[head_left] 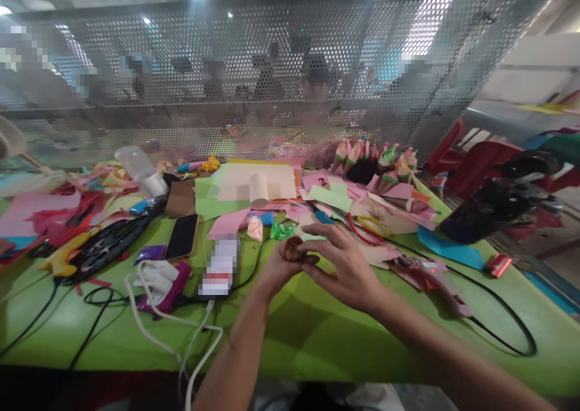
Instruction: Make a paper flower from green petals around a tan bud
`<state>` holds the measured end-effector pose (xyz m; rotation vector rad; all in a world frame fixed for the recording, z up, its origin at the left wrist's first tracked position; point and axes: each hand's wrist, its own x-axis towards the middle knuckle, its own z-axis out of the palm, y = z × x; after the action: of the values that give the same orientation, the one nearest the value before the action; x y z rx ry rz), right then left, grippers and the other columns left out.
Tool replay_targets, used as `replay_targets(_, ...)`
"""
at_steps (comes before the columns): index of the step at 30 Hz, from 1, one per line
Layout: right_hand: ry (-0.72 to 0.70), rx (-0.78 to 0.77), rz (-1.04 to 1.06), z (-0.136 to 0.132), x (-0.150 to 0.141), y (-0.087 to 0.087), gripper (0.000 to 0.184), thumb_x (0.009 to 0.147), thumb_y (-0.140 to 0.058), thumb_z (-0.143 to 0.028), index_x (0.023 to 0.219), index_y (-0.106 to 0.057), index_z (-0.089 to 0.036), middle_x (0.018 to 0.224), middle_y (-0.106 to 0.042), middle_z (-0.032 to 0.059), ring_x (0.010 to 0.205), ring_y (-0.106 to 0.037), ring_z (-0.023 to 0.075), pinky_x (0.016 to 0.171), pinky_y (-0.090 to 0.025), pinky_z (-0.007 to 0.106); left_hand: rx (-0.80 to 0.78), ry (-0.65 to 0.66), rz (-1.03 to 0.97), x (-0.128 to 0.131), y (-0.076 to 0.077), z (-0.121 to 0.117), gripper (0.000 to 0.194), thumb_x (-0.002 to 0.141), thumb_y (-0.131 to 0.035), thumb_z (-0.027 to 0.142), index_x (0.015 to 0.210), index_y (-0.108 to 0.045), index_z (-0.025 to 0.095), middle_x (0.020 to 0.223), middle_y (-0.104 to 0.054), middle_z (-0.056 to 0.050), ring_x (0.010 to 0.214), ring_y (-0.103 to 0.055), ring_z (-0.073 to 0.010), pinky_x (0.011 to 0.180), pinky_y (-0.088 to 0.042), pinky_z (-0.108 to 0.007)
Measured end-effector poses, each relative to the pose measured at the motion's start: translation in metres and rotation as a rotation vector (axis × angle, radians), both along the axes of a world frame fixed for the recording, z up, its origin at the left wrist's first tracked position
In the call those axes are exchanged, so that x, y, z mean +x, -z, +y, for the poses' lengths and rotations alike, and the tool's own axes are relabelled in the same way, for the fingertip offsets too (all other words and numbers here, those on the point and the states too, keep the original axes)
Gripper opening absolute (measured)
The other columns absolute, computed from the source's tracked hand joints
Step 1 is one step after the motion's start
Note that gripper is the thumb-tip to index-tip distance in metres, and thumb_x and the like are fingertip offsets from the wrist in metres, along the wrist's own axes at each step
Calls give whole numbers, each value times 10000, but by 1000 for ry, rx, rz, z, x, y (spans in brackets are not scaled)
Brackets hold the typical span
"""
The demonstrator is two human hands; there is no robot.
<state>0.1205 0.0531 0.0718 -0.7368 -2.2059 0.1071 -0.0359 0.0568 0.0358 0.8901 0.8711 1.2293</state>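
The left hand (280, 267) grips a brown piece (294, 249), likely light, crushable, best edge-held, beside the loosely spread right hand (345, 265).

Table (502, 302): plain green. Small piece (293, 249): brown. Glue gun (447, 289): pink. Phone screen (182, 236): black. Panel (203, 104): grey, dotted.

Your left hand (275, 267) and right hand (339, 263) meet above the table (326, 344), a small piece (294, 249) between them. Left of your hands lies a phone (220, 267); beyond it, a power strip (181, 278) holding plugs (157, 273). A second phone (182, 237) lies behind the power strip. On your right lies a glue gun (446, 289). Paper sheets (283, 178) lie ahead, before the upright panel (272, 118).
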Motion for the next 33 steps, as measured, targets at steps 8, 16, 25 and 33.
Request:
replay_targets(8,-62,-15,-25,1,-5,8,109,909,-583,-212,965,-676,-222,1224,-644,120,1117,-597,270,895,-484,436,90,93,74,-5,8,1,216,471,-728,105,621,-587,171,600,-543,66,600,-489,-96,588,-420,-211)
replay_targets(16,-73,-56,-20,0,-1,0,124,913,-585,-220,974,-691,-241,1239,-635,114,1124,-599,258,906,-498,421,61,130,104,-2,5,0,255,479,-775,146,584,-545,180,592,-528,56,618,-499,-118,615,-437,-243)
replay_targets(25,-76,-56,-51,5,2,1,158,928,-579,-245,1038,-692,-234,1262,-625,120,1129,-588,260,916,-484,428,38,106,35,-2,6,1,311,461,-806,132,648,-562,179,631,-558,58,640,-530,-122,624,-442,-240)
replay_targets(33,14,-15,-109,3,5,-4,156,909,-574,-226,1018,-686,-217,1289,-624,127,1136,-576,290,911,-477,460,45,23,57,-2,0,-1,345,468,-872,191,669,-591,186,620,-592,57,638,-584,-133,641,-477,-240)
